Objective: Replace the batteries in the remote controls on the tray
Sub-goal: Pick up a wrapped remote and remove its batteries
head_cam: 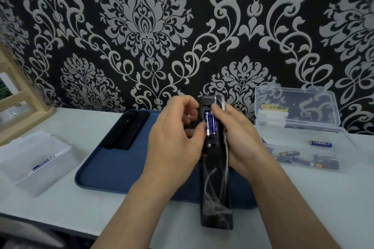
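Left to right I count one battery in the frosted box, two remotes lying on the blue tray; my left hand curls against two purple batteries, grip unclear, inside the glossy black open-backed remote that my right hand grasps above the tray

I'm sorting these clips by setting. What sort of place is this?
Likely a room at home set up as a small work desk: ornate damask wallpaper, a white table with a blue tray, and a clear plastic box of batteries.
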Demonstrator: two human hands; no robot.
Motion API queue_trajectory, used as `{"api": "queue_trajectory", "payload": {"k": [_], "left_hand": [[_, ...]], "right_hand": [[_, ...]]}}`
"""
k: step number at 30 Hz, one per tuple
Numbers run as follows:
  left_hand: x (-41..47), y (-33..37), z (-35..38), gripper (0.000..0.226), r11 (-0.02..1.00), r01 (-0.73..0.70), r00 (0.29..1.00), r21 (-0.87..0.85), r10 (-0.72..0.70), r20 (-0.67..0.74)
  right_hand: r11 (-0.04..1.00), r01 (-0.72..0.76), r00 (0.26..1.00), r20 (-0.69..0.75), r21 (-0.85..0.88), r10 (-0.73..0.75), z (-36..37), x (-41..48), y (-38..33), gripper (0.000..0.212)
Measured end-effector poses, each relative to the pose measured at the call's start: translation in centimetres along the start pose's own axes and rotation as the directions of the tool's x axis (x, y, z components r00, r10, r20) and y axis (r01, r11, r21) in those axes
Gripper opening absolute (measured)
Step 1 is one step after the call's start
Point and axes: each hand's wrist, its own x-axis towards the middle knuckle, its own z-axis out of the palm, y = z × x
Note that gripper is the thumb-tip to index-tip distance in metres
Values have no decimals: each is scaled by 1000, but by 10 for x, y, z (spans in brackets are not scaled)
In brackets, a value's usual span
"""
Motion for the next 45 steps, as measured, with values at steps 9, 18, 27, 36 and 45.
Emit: {"api": "queue_trajectory", "payload": {"k": [9,18,27,36,45], "left_hand": [[3,-8,-1,34,965,-162,987,206,163,12],[6,-12,8,32,939,-207,978,275,203,45],[7,-12,13,21,963,-166,986,211,155,66],[8,-10,17,22,944,-204,979,259,201,38],[7,-9,19,30,932,-187,982,312,189,22]], "right_hand": [[995,67,993,99,-75,-59,4,1,7,34],[945,142,990,51,-295,-133,10,2,13,33],[914,138,987,-21,-381,-157,10,4,20,29],[912,120,987,-51,-392,-152,12,3,20,33],[925,123,987,-51,-360,-151,13,3,24,33]]}}
